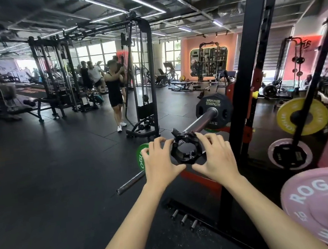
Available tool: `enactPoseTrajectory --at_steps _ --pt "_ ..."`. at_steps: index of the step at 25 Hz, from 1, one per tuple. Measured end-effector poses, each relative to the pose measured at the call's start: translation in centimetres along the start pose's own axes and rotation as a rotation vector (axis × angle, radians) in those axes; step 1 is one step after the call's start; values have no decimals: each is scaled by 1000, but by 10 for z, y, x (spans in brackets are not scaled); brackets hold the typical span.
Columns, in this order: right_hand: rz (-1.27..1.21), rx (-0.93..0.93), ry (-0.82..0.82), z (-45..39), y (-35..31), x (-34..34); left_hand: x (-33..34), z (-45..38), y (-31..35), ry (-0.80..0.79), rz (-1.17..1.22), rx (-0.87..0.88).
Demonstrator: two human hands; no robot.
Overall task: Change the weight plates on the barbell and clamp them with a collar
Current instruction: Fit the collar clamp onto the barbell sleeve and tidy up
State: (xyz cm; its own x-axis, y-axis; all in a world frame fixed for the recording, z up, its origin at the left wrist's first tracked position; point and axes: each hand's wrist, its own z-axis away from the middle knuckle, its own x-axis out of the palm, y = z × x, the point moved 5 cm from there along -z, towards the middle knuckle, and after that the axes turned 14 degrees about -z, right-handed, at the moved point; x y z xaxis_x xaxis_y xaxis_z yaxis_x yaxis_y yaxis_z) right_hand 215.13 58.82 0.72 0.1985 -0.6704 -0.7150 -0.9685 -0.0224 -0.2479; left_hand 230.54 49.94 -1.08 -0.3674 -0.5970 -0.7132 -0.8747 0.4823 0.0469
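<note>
1. I hold the collar [187, 151] in front of the end of the bar [200, 121], its hole facing me; to seat it well I judge I must line that hole up square with the sleeve before pushing.
2. Its lever appears to stick up at the top, so the clamp looks open. I'd keep it so until the collar sits flush against the plate [214, 110], then snap it shut.
3. That black plate is already on the bar, well up the sleeve by the rack [243, 89].
4. My left hand [160, 162] is half curled, fingertips pinching the collar's left rim.
5. My right hand [215, 157] mirrors it, fingers on the right rim, thumb underneath.
6. Whether the collar is already on the bar's tip, I cannot tell.
</note>
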Motion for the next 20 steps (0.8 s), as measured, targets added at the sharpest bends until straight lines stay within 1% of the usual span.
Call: enactPoseTrajectory --at_steps 3,6,9,13,20 --pt "24 28 -2 -18 12 12 21 -20 2 -15 -20 4" --pt "54 37 -9 -30 19 27 43 -32 1 -15 9 7" --pt "91 54 -22 -41 24 40 62 -43 -3 -53 38 23" --pt "152 117 22 -47 29 48 81 -63 -6 -28 78 117" --pt "268 287 68 -46 25 64 112 -86 -7 -15 198 268"
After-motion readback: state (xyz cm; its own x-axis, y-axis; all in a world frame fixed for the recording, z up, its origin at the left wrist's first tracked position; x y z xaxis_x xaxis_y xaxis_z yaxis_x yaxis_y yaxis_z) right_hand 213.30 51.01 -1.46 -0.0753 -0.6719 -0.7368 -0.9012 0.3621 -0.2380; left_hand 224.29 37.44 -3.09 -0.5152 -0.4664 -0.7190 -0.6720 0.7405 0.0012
